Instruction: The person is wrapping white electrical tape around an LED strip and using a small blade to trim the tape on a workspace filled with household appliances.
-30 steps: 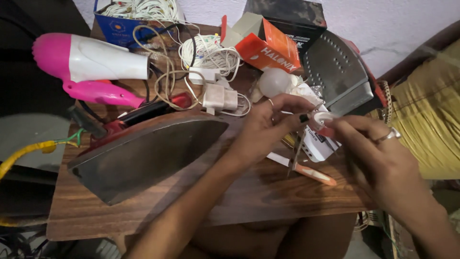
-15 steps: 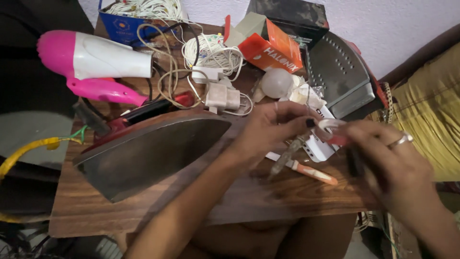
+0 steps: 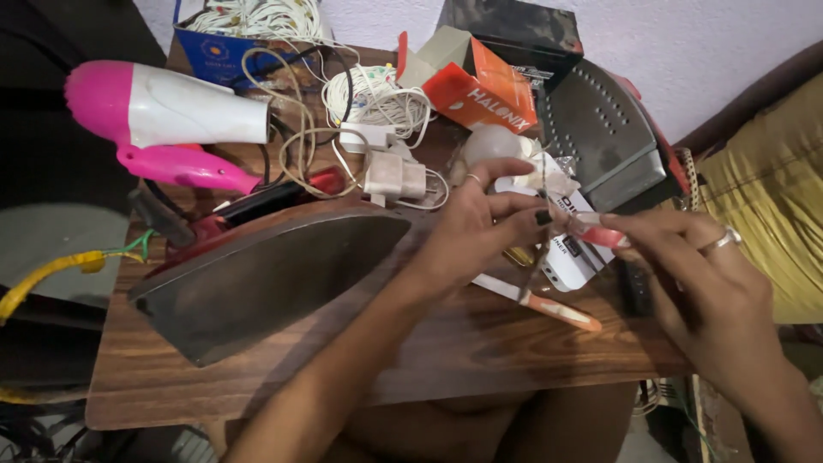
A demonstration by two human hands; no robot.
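**Red-handled tool held between both hands above table**

Red-handled tool (image 3: pixel 600 233): a small tool with a translucent red grip, held above the right part of the wooden table (image 3: pixel 480 343). Its exact kind cannot be told; a thin metal shaft (image 3: pixel 538 249) shows near the fingertips.

Left hand (image 3: pixel 480 227): fingers curled, fingertips pinching at the tool's end where the two hands meet. A ring sits on one finger.

Right hand (image 3: pixel 703 287): closed on the red grip, thumb and forefinger pinched. A ring sits on one finger.

Surroundings:
- Orange-tipped screwdriver (image 3: pixel 536 300) lies on the table just below the hands.
- White box (image 3: pixel 570 257) lies under the hands.
- White bulb (image 3: pixel 489 144) lies just behind the left hand.
- Dark iron soleplate (image 3: pixel 266 279) rests to the left, tilted.
- Second iron (image 3: pixel 604 137) stands behind the hands, plate up.
- Pink-and-white hair dryer (image 3: pixel 163 116) lies far left.
- Orange carton (image 3: pixel 480 90) and white coiled cable (image 3: pixel 377 99) lie at the rear.
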